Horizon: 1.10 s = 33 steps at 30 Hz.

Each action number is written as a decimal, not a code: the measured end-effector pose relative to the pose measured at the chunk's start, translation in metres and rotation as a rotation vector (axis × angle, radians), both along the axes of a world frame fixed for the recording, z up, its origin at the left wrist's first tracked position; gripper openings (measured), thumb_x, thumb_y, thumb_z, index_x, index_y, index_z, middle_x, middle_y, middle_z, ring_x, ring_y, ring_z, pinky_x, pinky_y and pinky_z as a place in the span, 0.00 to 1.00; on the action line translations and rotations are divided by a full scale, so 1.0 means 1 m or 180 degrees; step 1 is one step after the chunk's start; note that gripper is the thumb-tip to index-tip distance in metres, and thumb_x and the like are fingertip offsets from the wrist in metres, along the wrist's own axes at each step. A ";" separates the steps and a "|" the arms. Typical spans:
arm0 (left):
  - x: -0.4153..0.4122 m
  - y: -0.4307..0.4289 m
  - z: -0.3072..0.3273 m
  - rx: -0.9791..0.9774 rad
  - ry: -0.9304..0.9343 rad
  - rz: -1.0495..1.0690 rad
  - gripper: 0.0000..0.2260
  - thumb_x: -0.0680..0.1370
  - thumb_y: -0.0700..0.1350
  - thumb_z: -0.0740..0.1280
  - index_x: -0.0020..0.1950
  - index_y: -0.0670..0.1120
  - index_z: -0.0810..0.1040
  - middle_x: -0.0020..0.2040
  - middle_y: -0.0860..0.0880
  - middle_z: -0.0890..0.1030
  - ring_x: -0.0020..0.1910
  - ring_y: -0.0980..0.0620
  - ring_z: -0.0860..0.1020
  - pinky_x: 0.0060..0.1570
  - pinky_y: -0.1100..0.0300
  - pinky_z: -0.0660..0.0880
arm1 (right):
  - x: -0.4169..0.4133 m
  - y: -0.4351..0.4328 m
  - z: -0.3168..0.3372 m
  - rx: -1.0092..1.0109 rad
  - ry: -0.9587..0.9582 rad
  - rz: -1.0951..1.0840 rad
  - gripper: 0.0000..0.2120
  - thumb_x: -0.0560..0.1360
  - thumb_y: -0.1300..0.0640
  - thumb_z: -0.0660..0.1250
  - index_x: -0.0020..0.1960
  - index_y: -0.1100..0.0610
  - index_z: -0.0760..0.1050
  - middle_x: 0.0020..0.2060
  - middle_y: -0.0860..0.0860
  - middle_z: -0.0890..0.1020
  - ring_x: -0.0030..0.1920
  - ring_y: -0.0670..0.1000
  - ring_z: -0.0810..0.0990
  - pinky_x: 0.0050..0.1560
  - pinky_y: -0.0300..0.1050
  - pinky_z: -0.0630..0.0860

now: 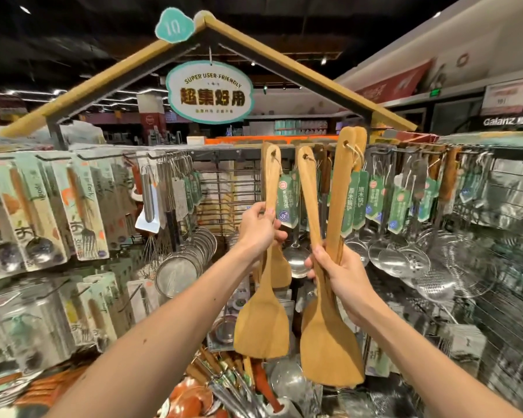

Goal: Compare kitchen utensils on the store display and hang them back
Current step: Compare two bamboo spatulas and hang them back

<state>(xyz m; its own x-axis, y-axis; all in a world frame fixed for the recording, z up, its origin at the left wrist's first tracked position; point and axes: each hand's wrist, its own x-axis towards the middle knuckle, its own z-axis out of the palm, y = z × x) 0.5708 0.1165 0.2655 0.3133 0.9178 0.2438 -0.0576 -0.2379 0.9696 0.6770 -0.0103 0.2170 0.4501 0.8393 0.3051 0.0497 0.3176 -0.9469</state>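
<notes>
store shelving filled the view, with a wire display rack under a house-shaped frame, its hooks hung with steel ladles and strainers. from my remote seat i saw both hands up in front of it. the left hand was curled round the handle of one wooden spatula, blade hanging down. a second blade behind it may have been in the same grip; i could not tell. the right hand clenched a bundle of spatulas, handles fanned upward, with string loops and green tags dangling. my worry was that bundle: with several handles in one fist, freeing one loop for a hook could let another slip and drop onto the goods below. the strings could also snag neighbouring tags, since the rail looked crowded.
</notes>
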 end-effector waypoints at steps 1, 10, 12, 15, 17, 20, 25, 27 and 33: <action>0.002 0.004 0.001 -0.0010 0.0056 0.0049 0.10 0.86 0.45 0.57 0.64 0.45 0.74 0.42 0.47 0.79 0.34 0.52 0.80 0.32 0.61 0.75 | 0.001 0.001 0.000 -0.0008 -0.0008 0.0000 0.06 0.81 0.56 0.64 0.54 0.58 0.75 0.38 0.57 0.82 0.35 0.51 0.80 0.37 0.42 0.77; 0.019 0.041 0.003 0.0081 0.0431 0.0357 0.12 0.86 0.44 0.58 0.68 0.45 0.75 0.45 0.47 0.81 0.46 0.51 0.81 0.38 0.65 0.75 | 0.009 0.009 0.001 -0.0123 -0.0078 0.0028 0.07 0.81 0.55 0.64 0.55 0.57 0.75 0.37 0.54 0.83 0.34 0.49 0.81 0.37 0.42 0.78; 0.022 0.047 0.003 0.0107 0.0511 0.0356 0.13 0.85 0.44 0.59 0.69 0.46 0.75 0.46 0.47 0.82 0.46 0.51 0.81 0.42 0.62 0.77 | 0.010 0.011 0.001 -0.0157 -0.0111 0.0032 0.06 0.80 0.55 0.64 0.55 0.56 0.75 0.38 0.54 0.83 0.35 0.51 0.81 0.39 0.44 0.79; 0.026 0.052 0.003 0.0147 0.0640 0.0374 0.13 0.85 0.45 0.59 0.68 0.47 0.74 0.50 0.48 0.83 0.44 0.54 0.80 0.45 0.60 0.77 | 0.009 0.011 0.000 -0.0167 -0.0027 0.0117 0.07 0.80 0.56 0.64 0.55 0.58 0.75 0.38 0.56 0.83 0.36 0.52 0.81 0.37 0.42 0.79; 0.028 0.054 0.003 0.0171 0.0708 0.0397 0.12 0.85 0.45 0.59 0.67 0.47 0.75 0.52 0.48 0.83 0.41 0.57 0.78 0.41 0.61 0.73 | 0.007 0.011 -0.002 -0.0212 -0.0022 0.0153 0.07 0.81 0.57 0.64 0.56 0.58 0.75 0.39 0.56 0.84 0.37 0.52 0.82 0.38 0.42 0.80; 0.025 0.056 0.005 0.0149 0.0852 0.0443 0.12 0.85 0.46 0.59 0.65 0.46 0.77 0.50 0.49 0.83 0.44 0.54 0.78 0.42 0.59 0.71 | 0.005 0.012 -0.004 -0.0245 -0.0042 0.0139 0.08 0.80 0.56 0.64 0.57 0.60 0.75 0.40 0.56 0.85 0.38 0.53 0.83 0.41 0.46 0.80; 0.002 0.049 0.006 0.0127 0.1020 0.0474 0.15 0.83 0.47 0.64 0.68 0.45 0.74 0.61 0.46 0.81 0.53 0.49 0.80 0.56 0.55 0.77 | -0.003 0.015 -0.003 -0.0214 -0.0075 0.0076 0.08 0.80 0.56 0.64 0.56 0.59 0.76 0.42 0.57 0.86 0.39 0.53 0.84 0.42 0.49 0.81; -0.010 0.038 0.006 0.0224 0.1019 0.0376 0.14 0.83 0.47 0.63 0.68 0.46 0.73 0.58 0.50 0.80 0.43 0.56 0.78 0.41 0.64 0.76 | -0.009 0.017 0.001 -0.0190 -0.0052 0.0096 0.07 0.80 0.57 0.64 0.55 0.58 0.76 0.42 0.57 0.86 0.38 0.52 0.84 0.43 0.49 0.81; -0.045 0.001 0.001 0.0277 0.0600 -0.0346 0.08 0.84 0.48 0.63 0.59 0.49 0.79 0.48 0.49 0.83 0.46 0.53 0.80 0.43 0.58 0.77 | -0.027 0.020 0.003 -0.0134 -0.0392 0.0012 0.05 0.80 0.54 0.64 0.52 0.53 0.79 0.34 0.46 0.82 0.32 0.40 0.79 0.36 0.40 0.75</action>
